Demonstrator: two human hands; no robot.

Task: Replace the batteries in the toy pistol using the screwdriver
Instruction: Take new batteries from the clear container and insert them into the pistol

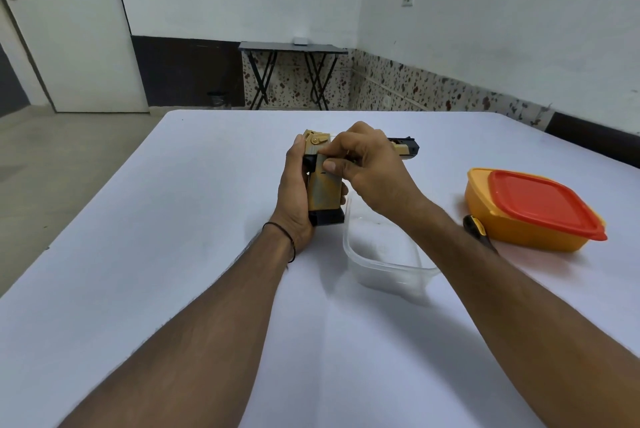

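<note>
1. The left grip [298, 192] was curled around the handle of a tan and black plastic toy pistol [325, 192], thumb on the near side and fingers wrapped behind.
2. The toy pistol was held above the middle of the white cloth-covered counter [173, 254], handle down toward the person and muzzle pointing to the counter's right edge.
3. The right grip [367, 164] was closed on the toy pistol from above, its thumb and curled forefinger pinching the top of the handle.
4. A clear, lidless plastic tub [381, 264] stood just beneath the right wrist.
5. A screwdriver [476, 225] with a black and yellow handle lay beside the right forearm, partly hidden by it.
6. A yellow-orange plastic box [502, 223] with a red lid [540, 205] stood near the right edge, next to the screwdriver.
</note>
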